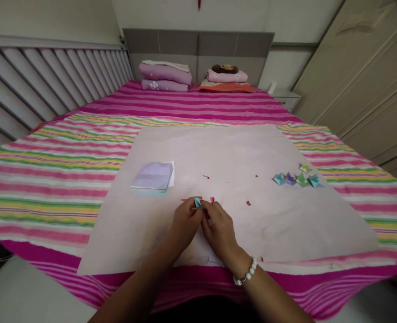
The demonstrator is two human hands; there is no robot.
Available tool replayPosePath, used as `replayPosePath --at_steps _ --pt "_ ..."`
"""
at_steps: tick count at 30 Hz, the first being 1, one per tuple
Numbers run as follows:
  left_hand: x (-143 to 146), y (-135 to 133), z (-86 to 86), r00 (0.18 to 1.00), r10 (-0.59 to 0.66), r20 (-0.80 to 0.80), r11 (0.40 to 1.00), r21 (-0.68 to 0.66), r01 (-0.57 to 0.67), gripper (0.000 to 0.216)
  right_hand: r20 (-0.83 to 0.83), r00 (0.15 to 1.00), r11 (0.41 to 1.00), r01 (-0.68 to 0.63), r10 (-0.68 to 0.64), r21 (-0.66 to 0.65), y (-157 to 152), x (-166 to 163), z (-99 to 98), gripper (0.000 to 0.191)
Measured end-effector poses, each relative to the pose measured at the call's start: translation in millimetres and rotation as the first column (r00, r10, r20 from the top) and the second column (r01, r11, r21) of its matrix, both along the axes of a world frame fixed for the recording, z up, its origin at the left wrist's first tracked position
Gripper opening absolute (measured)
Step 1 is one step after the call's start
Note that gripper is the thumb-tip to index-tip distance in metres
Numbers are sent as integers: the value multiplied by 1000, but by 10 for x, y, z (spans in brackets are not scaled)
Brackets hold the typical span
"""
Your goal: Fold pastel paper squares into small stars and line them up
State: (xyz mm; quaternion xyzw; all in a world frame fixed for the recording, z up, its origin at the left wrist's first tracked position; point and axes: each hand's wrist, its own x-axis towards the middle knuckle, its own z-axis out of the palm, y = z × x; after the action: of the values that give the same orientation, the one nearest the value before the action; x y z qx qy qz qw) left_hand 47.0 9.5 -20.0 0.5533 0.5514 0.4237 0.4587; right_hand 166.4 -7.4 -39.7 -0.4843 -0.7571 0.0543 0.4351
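Note:
Between my two hands is a small folded piece of blue paper [197, 202], pinched at the fingertips just above the white sheet. My left hand [187, 220] closes on its left side. My right hand [220, 228], with a white beaded bracelet at the wrist, grips it from the right. The fingers hide most of the fold, so its full shape does not show. A stack of square coloured paper [153, 176], lilac on top, lies to the left. Several folded paper figures [290, 179] in blue, purple, green and yellow sit at the right.
A large white sheet [218, 152] covers the middle of the striped bed [64, 166]. Small red scraps [248, 203] are scattered on it. Folded bedding [165, 76] is stacked by the headboard [198, 42]; a slatted rail [57, 76] runs along the left.

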Motion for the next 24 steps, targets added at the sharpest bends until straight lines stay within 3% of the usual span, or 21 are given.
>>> replayPosePath --at_steps 4,9,14,24 --pt "21 12 21 995 54 -80 997 68 -48 16 112 992 992 49 -62 118 2 -10 -25 32" --pt "71 -18 79 980 108 -166 988 129 -87 9 100 982 980 145 -159 137 -17 -7 -34 34" --pt "79 -31 53 959 113 -261 972 228 -53 8 -9 986 984 165 -165 65 -20 17 -35 30" --pt "97 -94 19 965 85 -248 941 338 4 20 -244 964 993 92 -106 -70 33 54 -7 33"
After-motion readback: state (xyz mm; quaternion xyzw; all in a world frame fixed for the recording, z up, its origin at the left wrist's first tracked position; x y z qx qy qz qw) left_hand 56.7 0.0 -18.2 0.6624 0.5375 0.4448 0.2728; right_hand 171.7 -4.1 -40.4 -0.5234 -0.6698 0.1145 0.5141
